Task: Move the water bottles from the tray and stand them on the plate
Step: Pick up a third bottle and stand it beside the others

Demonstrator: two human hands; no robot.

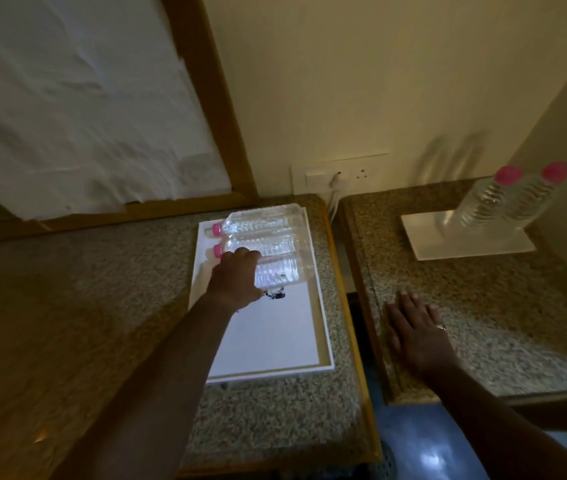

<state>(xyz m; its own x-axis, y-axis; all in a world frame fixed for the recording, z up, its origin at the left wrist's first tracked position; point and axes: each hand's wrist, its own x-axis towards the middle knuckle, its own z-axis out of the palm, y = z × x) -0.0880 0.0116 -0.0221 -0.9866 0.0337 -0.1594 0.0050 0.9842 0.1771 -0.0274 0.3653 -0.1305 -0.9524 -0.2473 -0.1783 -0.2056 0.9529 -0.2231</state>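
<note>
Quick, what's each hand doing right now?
Left hand: closed around the nearest bottle lying on the tray.
Right hand: open, flat on counter, empty.

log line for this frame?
left hand: gripping bottle on tray | right hand: flat on counter | plate: two bottles standing

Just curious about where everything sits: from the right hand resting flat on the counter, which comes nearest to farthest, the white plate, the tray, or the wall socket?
From the right hand:
1. Tray, just across the gap, on its left.
2. White plate, ahead on the same counter.
3. Wall socket, farthest, on the back wall.
</note>
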